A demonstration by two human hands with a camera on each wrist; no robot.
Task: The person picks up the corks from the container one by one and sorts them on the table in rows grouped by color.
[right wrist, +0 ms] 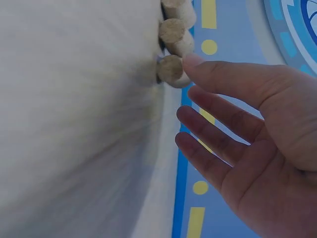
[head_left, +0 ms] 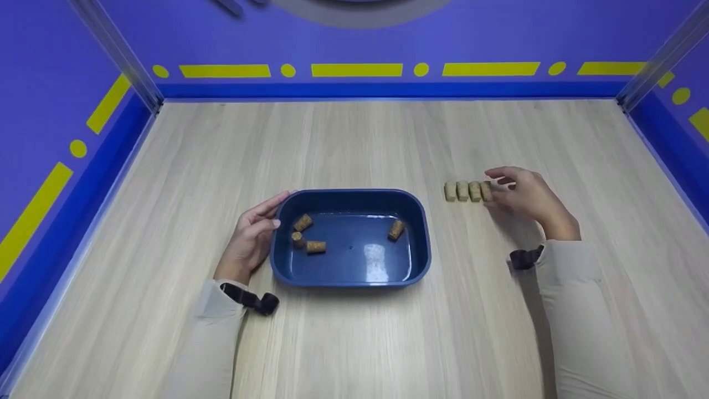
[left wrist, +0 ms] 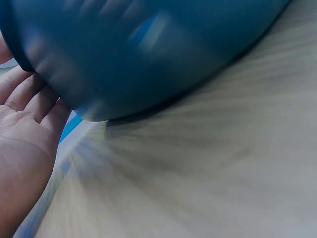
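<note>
A dark blue plastic tub [head_left: 351, 277] stands on the table with several brown corks [head_left: 316, 247] lying loose inside. My left hand [head_left: 252, 238] holds its left side, thumb at the rim and fingers along the outer wall; the left wrist view shows the fingers [left wrist: 29, 94] behind the tub's edge. To the tub's right, several corks [head_left: 462, 191] lie side by side in a row. At the row's right end is my right hand [head_left: 526, 191]. Its thumb tip touches the end cork [right wrist: 171, 71], while the other visible fingers extend loosely apart. The index fingertip is hidden in the right wrist view.
The wood-grain table [head_left: 354, 343] is bordered at the back and sides by blue panels [head_left: 354, 44] with yellow marks. Black straps with small cameras [head_left: 270, 303] sit on both wrists.
</note>
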